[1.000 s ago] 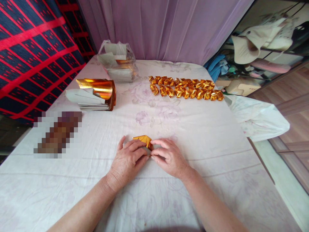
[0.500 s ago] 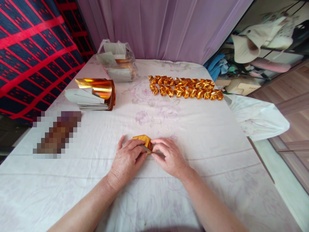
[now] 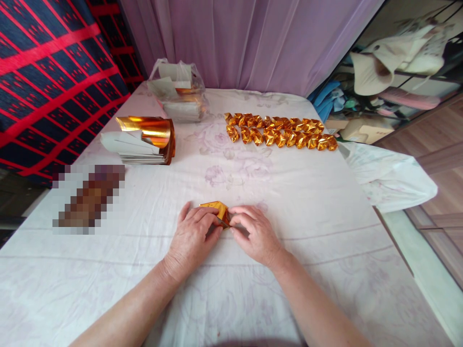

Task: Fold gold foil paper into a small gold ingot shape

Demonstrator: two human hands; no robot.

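A partly folded sheet of gold foil paper (image 3: pixel 219 208) lies low over the table in front of me, its lower edge partly covered by fingers. My left hand (image 3: pixel 195 231) grips its left side, thumb and fingers closed on the paper. At the right end my right hand (image 3: pixel 256 233) pinches the paper between thumb and fingertips. Beyond them, two rows of folded gold paper pieces (image 3: pixel 280 137) stretch across the back right. A curved stack of gold foil paper (image 3: pixel 148 130) with pale backing stands at the back left.
The table is covered by a pale floral cloth (image 3: pixel 152 212). A clear plastic bag (image 3: pixel 181 94) with more paper sits at the far edge. Something blurred out (image 3: pixel 90 197) lies on the left. A white plastic bag (image 3: pixel 394 176) and cluttered shelves (image 3: pixel 383 86) flank the right side.
The whole view has shifted slightly, so things appear a little farther right. My fingers have closed slightly around the lower fold, with both hands still on the gold paper.
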